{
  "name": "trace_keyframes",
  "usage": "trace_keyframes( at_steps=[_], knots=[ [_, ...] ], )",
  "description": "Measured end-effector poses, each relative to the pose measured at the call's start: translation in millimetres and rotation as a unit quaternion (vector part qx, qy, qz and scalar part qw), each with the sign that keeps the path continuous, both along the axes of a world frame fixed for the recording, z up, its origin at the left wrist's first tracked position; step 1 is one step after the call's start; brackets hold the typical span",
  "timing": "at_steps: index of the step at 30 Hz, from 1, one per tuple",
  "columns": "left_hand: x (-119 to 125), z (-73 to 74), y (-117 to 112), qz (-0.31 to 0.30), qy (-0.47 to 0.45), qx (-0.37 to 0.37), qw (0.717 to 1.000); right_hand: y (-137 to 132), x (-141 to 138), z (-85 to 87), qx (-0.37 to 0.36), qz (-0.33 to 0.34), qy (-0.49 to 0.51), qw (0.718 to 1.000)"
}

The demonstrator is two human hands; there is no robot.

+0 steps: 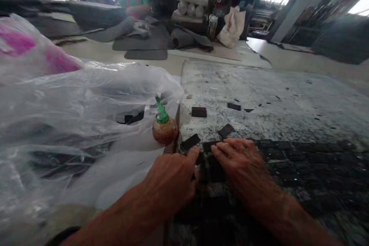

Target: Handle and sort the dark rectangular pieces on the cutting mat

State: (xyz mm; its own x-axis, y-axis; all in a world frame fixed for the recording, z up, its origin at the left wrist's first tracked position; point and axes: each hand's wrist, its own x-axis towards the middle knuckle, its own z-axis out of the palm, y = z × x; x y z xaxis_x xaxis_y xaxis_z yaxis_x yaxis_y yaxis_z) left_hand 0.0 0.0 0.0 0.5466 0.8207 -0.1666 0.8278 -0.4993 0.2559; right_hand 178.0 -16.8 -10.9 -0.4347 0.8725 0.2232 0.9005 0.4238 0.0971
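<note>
Scuffed grey-white tabletop (245, 80), frame right; small black rectangular pieces (198, 112) at centre, presumably for easy reach. Right hand (240, 163) laid flat, fingers over pieces, perhaps steadying; left hand (174, 175) curled, grip unclear.

Dark pieces (198, 112) lay on a scuffed tabletop (259, 88)

The left hand (174, 173) extended its index finger toward them; the right hand (239, 161) rested its fingertips among them. A green-necked brown container (165, 131) stood to their left, beside clear plastic sheeting (86, 96).
</note>
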Motion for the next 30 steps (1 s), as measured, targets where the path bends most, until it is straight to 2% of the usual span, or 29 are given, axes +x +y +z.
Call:
trace_keyframes(
  at_steps=[4, 10, 13, 16, 22, 30],
  knots=[
    [-9.9, -5.3, 0.6, 0.043, 0.037, 0.025, 0.998, 5.2, 1.4, 8.0, -0.047, -0.019, 0.017, 0.999],
    [-12.2, -6.7, -2.3, 0.028, 0.046, 0.043, 0.998, 10.5, -8.4, 17.0, -0.034, -0.02, -0.004, 0.999],
    [-12.0, -7.2, -2.2, 0.026, 0.045, 0.047, 0.998, 11.5, -18.5, 12.4, -0.038, 0.036, 0.004, 0.999],
    [-12.3, -8.4, -2.7, 0.029, 0.056, 0.051, 0.997, 14.0, -25.6, 4.9, -0.089, 0.068, 0.002, 0.994],
    [-16.6, -5.2, -3.1, 0.032, 0.041, 0.036, 0.998, 16.9, -24.8, 0.4, -0.126, 0.054, 0.012, 0.99],
    [-23.6, -3.5, -2.9, 0.07, 0.026, 0.019, 0.997, 22.7, -19.3, 1.3, -0.165, 0.052, 0.053, 0.983]
  ],
)
